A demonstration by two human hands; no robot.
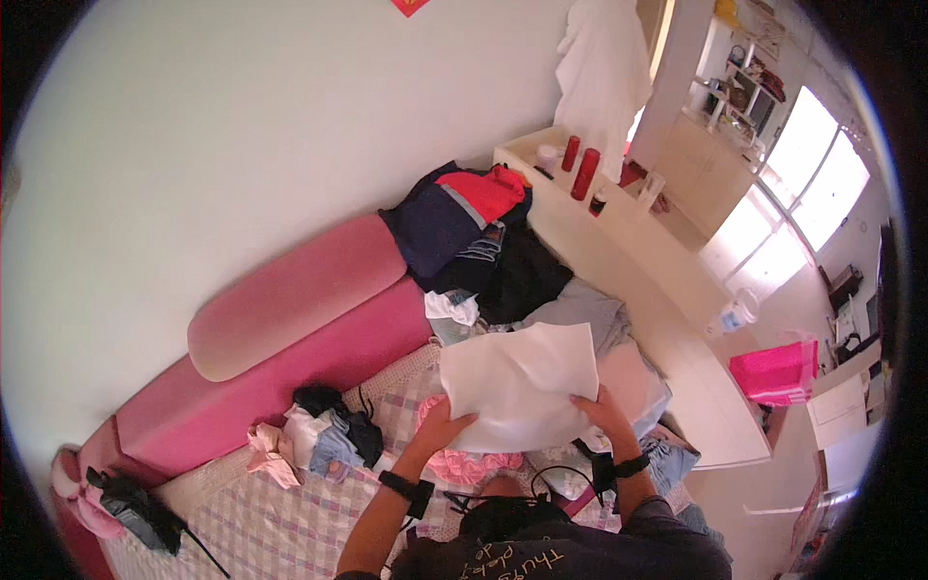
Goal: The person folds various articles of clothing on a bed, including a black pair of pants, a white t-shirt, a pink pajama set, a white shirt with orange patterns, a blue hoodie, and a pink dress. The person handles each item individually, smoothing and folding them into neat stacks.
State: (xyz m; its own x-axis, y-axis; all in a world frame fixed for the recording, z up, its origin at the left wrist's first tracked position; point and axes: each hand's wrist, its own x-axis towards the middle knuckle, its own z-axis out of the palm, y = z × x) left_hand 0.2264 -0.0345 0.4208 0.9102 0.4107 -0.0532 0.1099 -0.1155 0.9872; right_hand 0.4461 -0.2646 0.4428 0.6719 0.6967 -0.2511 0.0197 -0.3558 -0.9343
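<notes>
A white, smooth, slightly creased sheet (518,384), perhaps a plastic bag, is stretched out in front of me. My left hand (442,428) grips its left edge, with the thumb on top. On its right edge, my right hand (605,415) pinches the sheet in the same way. Under and beside the sheet shows a pink ruffled cloth (464,465). Just beyond its far edge are a grey folded garment (580,312) and a small white cloth (451,307). Both wrists wear black bands.
The pink sofa (283,370) runs along the wall, with a checked cover (268,522) on its seat. Small clothes (326,438) and a black umbrella (145,515) lie at left. Dark clothes (449,225) are heaped beside a cream cabinet (652,319) with red bottles (586,174) on top.
</notes>
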